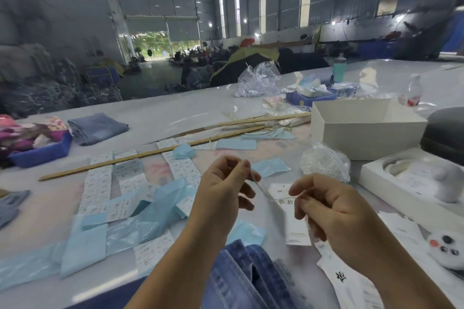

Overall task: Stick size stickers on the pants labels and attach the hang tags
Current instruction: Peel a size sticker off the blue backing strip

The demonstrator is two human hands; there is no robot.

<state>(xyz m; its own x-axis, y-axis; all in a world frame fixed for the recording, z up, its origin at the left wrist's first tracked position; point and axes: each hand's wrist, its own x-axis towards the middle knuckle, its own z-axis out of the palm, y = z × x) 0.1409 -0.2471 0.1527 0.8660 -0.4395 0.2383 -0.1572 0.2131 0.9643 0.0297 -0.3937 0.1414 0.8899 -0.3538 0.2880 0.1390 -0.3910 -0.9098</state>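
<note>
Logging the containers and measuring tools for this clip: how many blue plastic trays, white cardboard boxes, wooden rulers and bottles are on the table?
Blue plastic trays: 2 (left, far right)
White cardboard boxes: 2 (open box, shallow box)
Wooden rulers: 2 (near, far)
Bottles: 2 (teal, clear)
Total: 8

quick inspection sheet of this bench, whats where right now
surface: pale table, glossy film
job's things: string stretched between both hands; hang tag beneath it; size sticker sheets; jeans at near edge
clutter: blue backing strips, wooden rulers, white box, clear bags
grippers: left hand and right hand pinch the string
cables: nothing seen
surroundings: warehouse hall, open doorway
</note>
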